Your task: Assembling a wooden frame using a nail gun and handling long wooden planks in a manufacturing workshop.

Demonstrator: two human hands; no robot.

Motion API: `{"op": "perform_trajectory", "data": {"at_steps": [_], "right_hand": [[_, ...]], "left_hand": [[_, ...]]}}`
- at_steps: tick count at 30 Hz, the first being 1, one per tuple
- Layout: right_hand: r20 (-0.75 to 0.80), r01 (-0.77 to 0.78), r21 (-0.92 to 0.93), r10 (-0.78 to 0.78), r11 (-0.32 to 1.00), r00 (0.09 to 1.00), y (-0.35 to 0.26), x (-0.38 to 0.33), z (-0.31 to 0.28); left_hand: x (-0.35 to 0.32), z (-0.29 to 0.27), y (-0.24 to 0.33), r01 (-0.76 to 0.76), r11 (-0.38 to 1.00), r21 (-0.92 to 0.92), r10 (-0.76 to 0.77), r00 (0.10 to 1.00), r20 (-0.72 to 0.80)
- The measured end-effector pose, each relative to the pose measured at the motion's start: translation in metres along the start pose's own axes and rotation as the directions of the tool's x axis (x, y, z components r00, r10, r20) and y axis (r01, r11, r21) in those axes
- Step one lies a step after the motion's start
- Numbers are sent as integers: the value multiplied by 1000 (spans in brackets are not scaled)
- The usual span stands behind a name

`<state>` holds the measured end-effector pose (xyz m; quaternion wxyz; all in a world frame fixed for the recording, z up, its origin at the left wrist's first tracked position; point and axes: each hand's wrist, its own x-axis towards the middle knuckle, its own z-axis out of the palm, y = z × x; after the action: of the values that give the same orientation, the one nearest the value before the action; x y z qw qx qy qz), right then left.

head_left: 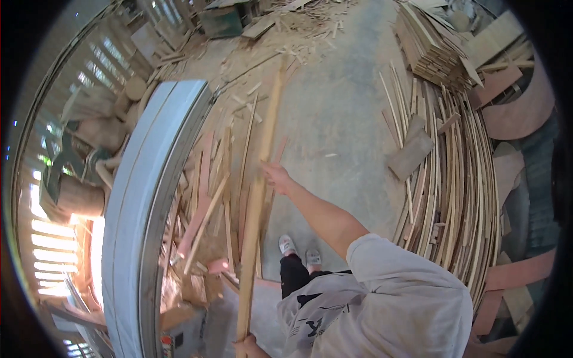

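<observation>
A long, narrow wooden plank (258, 197) stretches from the bottom of the view up toward the far floor, left of my body. My right hand (276, 177) is closed on its right edge about midway along, with the arm reaching out. Near the bottom edge, my left hand (250, 346) grips the plank's near end; part of that hand is cut off by the frame. To the plank's left runs a long machine table (143, 149) with a pale blue-grey top.
Loose strips and offcuts (206, 203) litter the floor between machine and plank. At right lie a long pile of thin wooden strips (459, 197) and a stack of boards (430, 51). A dark green box (221, 22) stands at the far left, among wood scraps.
</observation>
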<state>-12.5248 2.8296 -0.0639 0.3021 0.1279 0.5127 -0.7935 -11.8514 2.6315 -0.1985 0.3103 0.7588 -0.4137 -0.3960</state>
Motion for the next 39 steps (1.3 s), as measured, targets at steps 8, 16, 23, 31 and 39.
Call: {"op": "perform_trajectory", "data": {"at_steps": [8, 16, 23, 31, 39], "right_hand": [[205, 220, -522, -129, 824, 970, -160, 54, -79], [-501, -427, -839, -172, 338, 848, -43, -79, -421], [-889, -701, 221, 435, 678, 141, 1, -186, -510], [-786, -488, -470, -96, 736, 611, -208, 20, -595], [-895, -153, -368, -305, 917, 326, -437, 201, -690]], "left_hand": [[-73, 423, 219, 470, 870, -151, -170, 573, 802], [-219, 656, 274, -125, 887, 444, -443, 38, 896], [-462, 784, 290, -786, 470, 401, -507, 132, 852], [-685, 954, 364, -865, 484, 131, -424, -101, 900], [-682, 1137, 392, -771, 416, 482, -750, 9, 662]]}}
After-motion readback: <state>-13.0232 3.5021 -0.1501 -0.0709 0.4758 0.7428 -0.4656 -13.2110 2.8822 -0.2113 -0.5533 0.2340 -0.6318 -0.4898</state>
